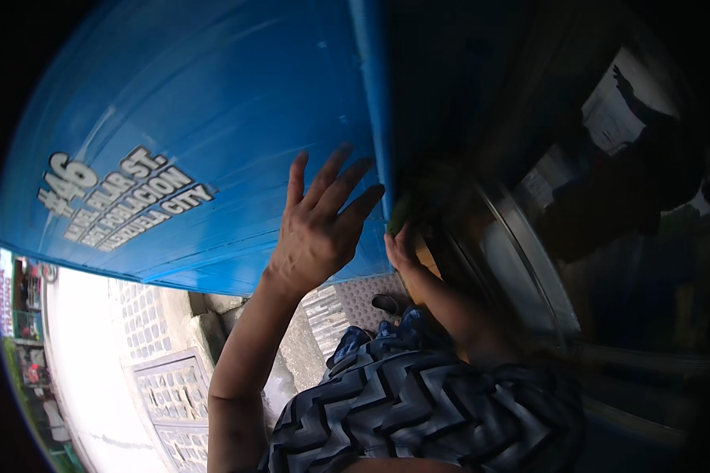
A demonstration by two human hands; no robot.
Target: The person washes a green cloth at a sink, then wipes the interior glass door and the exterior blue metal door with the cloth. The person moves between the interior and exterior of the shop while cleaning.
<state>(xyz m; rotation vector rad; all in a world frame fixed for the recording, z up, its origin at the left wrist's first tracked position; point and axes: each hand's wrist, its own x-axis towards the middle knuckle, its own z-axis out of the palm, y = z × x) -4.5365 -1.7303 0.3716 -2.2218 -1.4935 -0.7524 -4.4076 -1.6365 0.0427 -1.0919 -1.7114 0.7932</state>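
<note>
Against the big blue panel that fills the upper left of your view, your left hand lies flat with its fingers spread and its palm pressed to the painted face; it grips nothing, only leans there. That panel is smooth and glossy, faintly streaked with fine parallel lines, and it carries white block lettering low on its left side. Its right edge is a straight raised strip of the same blue, running down from the top of the frame to just beside your fingertips. Your right hand sits at the foot of that edge, curled around or behind it, with something greenish above it that is too dark to make out; you cannot tell how far that hand is closed or what it has hold of. Right of the edge everything is deep shadow, with a curved shiny metal rim catching reflections, so room on that side is tight. Below the panel's lower edge the space opens onto rough grey concrete, patterned paving tiles with small raised studs, and bright pavement beyond. Your zigzag black-and-grey garment crowds the bottom of the picture.
</note>
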